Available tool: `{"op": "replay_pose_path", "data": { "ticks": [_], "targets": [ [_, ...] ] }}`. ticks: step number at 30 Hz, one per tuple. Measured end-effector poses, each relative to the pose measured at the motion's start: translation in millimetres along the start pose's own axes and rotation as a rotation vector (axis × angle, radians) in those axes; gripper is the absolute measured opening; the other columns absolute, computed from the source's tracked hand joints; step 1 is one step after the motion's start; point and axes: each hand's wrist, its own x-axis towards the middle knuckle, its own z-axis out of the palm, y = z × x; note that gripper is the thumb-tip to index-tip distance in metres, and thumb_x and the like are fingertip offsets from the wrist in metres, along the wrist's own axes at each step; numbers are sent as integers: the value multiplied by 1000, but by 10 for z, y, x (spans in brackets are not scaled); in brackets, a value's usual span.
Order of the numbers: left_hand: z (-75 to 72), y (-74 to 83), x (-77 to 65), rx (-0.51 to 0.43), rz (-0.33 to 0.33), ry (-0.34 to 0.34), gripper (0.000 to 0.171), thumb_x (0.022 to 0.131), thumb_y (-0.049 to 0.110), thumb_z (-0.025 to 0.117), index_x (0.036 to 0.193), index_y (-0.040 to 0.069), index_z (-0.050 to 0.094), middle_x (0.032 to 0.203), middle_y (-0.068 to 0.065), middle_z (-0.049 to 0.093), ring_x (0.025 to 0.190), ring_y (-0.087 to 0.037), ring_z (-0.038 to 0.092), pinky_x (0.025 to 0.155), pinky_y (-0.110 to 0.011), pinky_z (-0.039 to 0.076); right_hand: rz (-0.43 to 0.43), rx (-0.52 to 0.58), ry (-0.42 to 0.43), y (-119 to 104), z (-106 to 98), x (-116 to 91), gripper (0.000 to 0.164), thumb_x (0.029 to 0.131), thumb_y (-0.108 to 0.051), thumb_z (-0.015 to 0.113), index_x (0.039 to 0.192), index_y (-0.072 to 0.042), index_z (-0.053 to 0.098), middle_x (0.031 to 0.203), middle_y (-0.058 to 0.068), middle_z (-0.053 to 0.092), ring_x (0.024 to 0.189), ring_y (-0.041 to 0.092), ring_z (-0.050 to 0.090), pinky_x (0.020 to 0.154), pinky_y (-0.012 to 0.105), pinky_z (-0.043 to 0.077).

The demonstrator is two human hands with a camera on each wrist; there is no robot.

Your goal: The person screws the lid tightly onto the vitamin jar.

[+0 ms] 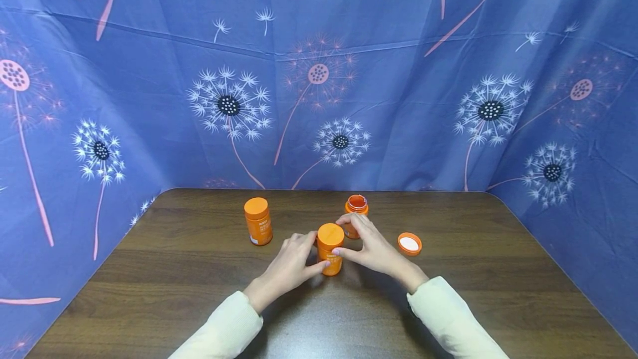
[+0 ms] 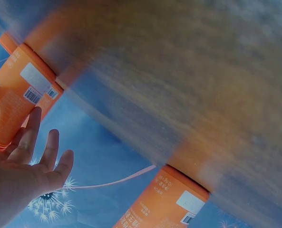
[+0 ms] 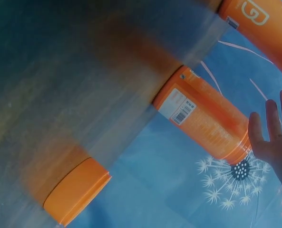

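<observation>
Pale fabric sleeves (image 1: 219, 326) closest to the lens, cuffs at both wrists, over a dark brown wood-grain table (image 1: 149, 276). Far left: first orange cylindrical jar (image 1: 258, 229), upright, capped, well apart from the hands. Next, left hand (image 1: 291, 262), grasping: thumb across the front of a second orange cylindrical jar (image 1: 335, 265), forefinger at its left side. That jar stands upright mid-table, flat round orange lid (image 1: 331, 234) on, pale print down the body. Right hand (image 1: 371, 248): thumb and forefinger curve about the lid's right side; whether they clamp it, cannot tell. Just behind, third orange cylindrical jar (image 1: 361, 209), open-mouthed, reddish inside. Far right, loose orange cap (image 1: 410, 244), white lining upward
</observation>
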Motion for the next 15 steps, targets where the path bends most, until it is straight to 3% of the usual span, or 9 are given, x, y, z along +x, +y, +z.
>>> {"op": "replay_pose_path", "data": {
  "ticks": [9,15],
  "targets": [
    [-1,10,0,7,4,11,58,81,45,63,124,9,48,113,-4,62,102,-25,55,89,-43,40,0,42,-66,26,-80,7,51,80,-30,69,124,-12,49,125,-3,49,117,20,42,90,41,38],
    [-1,11,0,3,8,12,58,81,44,64,125,9,47,114,-4,62,102,-24,55,88,-42,40,-31,76,-101,42,-104,13,48,82,-25,67,125,-12,48,128,-1,49,117,21,41,85,35,41]
  ]
}}
